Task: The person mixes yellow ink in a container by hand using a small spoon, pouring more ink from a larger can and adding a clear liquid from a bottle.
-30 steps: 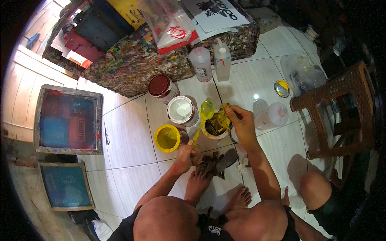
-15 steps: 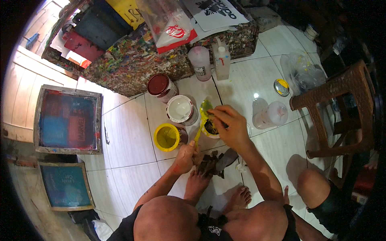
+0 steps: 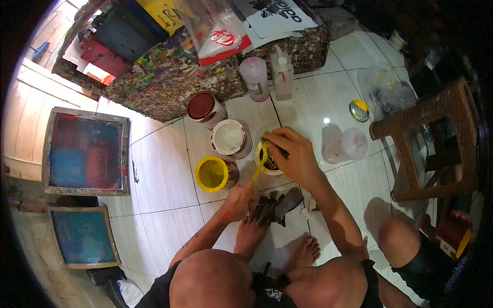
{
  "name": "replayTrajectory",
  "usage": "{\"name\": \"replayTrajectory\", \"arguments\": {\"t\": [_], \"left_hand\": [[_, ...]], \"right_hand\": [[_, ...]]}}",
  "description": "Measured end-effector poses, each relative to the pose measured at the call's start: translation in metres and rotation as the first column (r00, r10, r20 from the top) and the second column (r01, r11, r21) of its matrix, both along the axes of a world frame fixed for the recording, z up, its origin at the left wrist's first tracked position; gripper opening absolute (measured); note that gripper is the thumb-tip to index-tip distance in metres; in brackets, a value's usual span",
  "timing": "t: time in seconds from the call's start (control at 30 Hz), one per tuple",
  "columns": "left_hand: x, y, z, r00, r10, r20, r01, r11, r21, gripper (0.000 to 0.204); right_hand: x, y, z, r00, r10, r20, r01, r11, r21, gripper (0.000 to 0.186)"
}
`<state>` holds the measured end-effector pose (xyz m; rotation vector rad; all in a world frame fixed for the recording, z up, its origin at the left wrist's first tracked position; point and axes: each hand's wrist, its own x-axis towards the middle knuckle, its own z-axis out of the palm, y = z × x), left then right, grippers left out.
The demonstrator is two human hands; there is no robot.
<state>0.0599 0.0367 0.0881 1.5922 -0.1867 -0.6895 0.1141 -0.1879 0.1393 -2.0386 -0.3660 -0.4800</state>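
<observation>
So we've got the yellow spoon [image 3: 260, 170] slanting over the left side of the white-rimmed tub [image 3: 271, 172] on the tile floor [image 3: 164, 172]. Our left hand [image 3: 237, 202] has its fingers wrapped snugly round the handle. The right hand [image 3: 294, 154] is over the tub with its fingers bunched at the spoon's far end; they cover the bowl, so we can't tell exactly what they're pinching.

Looks like a wipe-down to us. If so, we'd lock the left grip, pull the right fingers along the spoon with light, even pressure, and stay above the opening so drips land in the tub, not on the tiles.

As for direction, the long axis runs away from our body and a touch rightward: handle end toward us, bowl end pointing away. We can't tell which way the bowl faces.
</observation>
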Motion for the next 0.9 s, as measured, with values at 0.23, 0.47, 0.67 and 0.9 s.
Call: {"name": "replayTrajectory", "arguments": {"t": [0.23, 0.47, 0.67, 0.9], "left_hand": [[0.002, -0.009, 0.019, 0.996, 0.053, 0.068, -0.057, 0.996, 0.061, 0.049], [-0.004, -0.002, 0.019, 0.977, -0.002, -0.214, -0.02, 0.995, -0.099, 0.047], [-0.002, -0.004, 0.013, 0.985, -0.032, -0.17, 0.007, 0.989, -0.147, 0.048], [-0.006, -0.008, 0.019, 0.991, 0.031, -0.13, -0.038, 0.998, -0.055, 0.048]], "right_hand": [[-0.007, -0.004, 0.0, 0.981, 0.183, -0.068, -0.188, 0.979, -0.08, 0.02], [0.004, -0.01, 0.01, 0.993, 0.095, -0.076, -0.097, 0.995, -0.028, 0.019], [-0.011, -0.009, -0.004, 0.993, 0.102, -0.051, -0.103, 0.995, 0.001, 0.021], [-0.015, -0.012, -0.001, 0.99, 0.105, -0.099, -0.103, 0.994, 0.024, 0.023]]}}
